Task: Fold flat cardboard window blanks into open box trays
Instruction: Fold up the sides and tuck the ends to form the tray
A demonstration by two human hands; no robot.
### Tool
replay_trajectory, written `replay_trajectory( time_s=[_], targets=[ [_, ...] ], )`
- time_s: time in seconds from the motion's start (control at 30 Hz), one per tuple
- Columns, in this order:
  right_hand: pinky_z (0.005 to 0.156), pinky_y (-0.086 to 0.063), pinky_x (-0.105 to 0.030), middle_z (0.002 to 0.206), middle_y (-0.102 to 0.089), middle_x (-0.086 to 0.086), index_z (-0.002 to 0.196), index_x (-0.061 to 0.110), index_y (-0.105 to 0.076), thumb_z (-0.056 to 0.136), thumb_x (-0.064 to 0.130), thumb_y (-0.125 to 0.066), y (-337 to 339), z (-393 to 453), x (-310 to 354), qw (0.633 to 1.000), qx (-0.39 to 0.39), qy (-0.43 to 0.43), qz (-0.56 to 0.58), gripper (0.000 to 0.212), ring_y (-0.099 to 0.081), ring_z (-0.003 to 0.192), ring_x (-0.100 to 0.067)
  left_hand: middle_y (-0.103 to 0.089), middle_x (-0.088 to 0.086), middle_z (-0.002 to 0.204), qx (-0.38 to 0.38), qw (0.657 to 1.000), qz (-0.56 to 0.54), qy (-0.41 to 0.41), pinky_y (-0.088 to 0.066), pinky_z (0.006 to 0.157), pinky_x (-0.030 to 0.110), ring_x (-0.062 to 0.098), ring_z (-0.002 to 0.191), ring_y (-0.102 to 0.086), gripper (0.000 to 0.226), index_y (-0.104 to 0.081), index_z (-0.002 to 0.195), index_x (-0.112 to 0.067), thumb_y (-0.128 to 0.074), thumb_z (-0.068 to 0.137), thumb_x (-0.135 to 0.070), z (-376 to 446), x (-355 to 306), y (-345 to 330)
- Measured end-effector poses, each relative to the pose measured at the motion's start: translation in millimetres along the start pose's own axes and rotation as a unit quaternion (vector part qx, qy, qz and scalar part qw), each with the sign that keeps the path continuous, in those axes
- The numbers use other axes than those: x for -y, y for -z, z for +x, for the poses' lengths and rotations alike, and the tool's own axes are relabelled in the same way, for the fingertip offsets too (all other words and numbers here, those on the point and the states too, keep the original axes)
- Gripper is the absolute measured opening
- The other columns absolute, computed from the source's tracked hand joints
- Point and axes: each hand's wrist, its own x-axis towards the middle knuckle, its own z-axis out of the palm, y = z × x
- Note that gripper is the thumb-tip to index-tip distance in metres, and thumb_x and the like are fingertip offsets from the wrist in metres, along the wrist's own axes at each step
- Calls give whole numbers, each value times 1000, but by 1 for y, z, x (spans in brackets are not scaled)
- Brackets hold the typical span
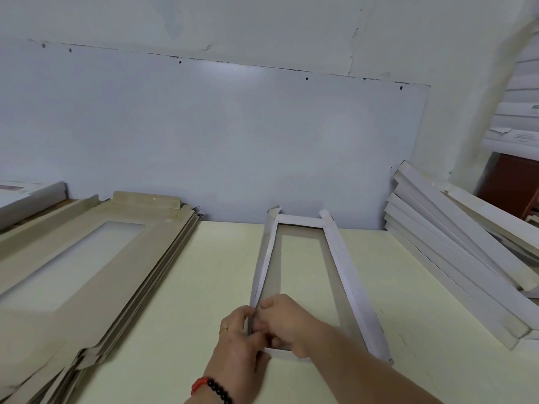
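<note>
A long white cardboard window tray [344, 272] lies lengthwise on the pale table [204, 287], its side walls raised and two small flaps standing at the far end. Both hands work at its near left corner. My left hand [239, 330], with a ring and a bead bracelet on the wrist, presses and pinches the left wall from outside. My right hand [284, 322] reaches across from the right and pinches the same corner from inside, fingers curled on the cardboard. The corner itself is hidden by the fingers.
A stack of flat brown window blanks [96, 266] covers the left of the table. Folded white trays [455, 252] lean in a pile at the right. A white panel [233, 141] backs the table. A white box [29, 196] sits far left.
</note>
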Motion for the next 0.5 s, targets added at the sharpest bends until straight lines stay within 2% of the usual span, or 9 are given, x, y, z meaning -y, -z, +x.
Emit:
replay_trajectory(
  time_s=[0.07, 0.1, 0.13, 0.2, 0.23, 0.33, 0.5],
  targets=[
    [64, -47, -25, 93, -61, -3, 96, 23, -56, 85, 8, -46, -2, 1, -2, 995, -15, 52, -88, 21, -60, 77, -16, -35, -7, 123, 1, 1000, -11, 25, -29, 89, 7, 13, 115, -38, 25, -70, 99, -26, -61, 79, -14, -3, 1, -3],
    [69, -47, -24, 100, -63, -2, 100, 27, -56, 85, 10, -44, -2, 0, -4, 990, -18, 76, -114, 26, -62, 86, -15, -32, -10, 120, 0, 999, -20, 39, -29, 86, 4, 11, 112, -40, 27, -67, 105, -24, -59, 81, -15, -3, 2, -4],
    [70, -46, -23, 97, -64, 1, 95, 29, -60, 83, 10, -43, -2, 0, -5, 985, -12, 100, -140, 28, -61, 86, -14, -32, -11, 117, -5, 998, -34, 54, -32, 83, 4, 11, 106, -45, 33, -63, 112, -24, -59, 81, -16, -3, 3, -4],
    [66, -42, -24, 72, -59, 6, 70, 24, -61, 77, 4, -41, 1, -1, -6, 973, 22, 125, -192, 29, -54, 69, -12, -31, -17, 112, -9, 995, -58, 80, -36, 78, 6, 9, 93, -50, 43, -57, 121, -24, -61, 80, -15, -1, 2, -4],
    [65, -41, -24, 65, -54, 6, 66, 19, -62, 74, 1, -40, 3, -1, -6, 969, 39, 125, -209, 29, -49, 65, -12, -29, -22, 109, -11, 994, -64, 85, -37, 76, 5, 7, 89, -49, 40, -59, 117, -24, -61, 78, -14, 0, 2, -3],
    [65, -38, -26, 64, -51, 2, 74, 6, -65, 74, -1, -40, 12, -3, -8, 962, 69, 137, -226, 26, -44, 64, -12, -26, -28, 104, -8, 993, -69, 99, -38, 71, 5, 1, 86, -47, 26, -61, 98, -19, -61, 72, -13, 1, 3, -4],
    [56, -35, -16, 52, -47, 15, 74, 14, -65, 89, 7, -52, 14, -8, -15, 937, 85, 209, -268, 21, -40, 52, 2, -29, -18, 108, 11, 993, -57, 104, -35, 66, 3, -3, 85, -46, 13, -64, 84, -16, -70, 74, -21, 0, 8, -4]
  ],
)
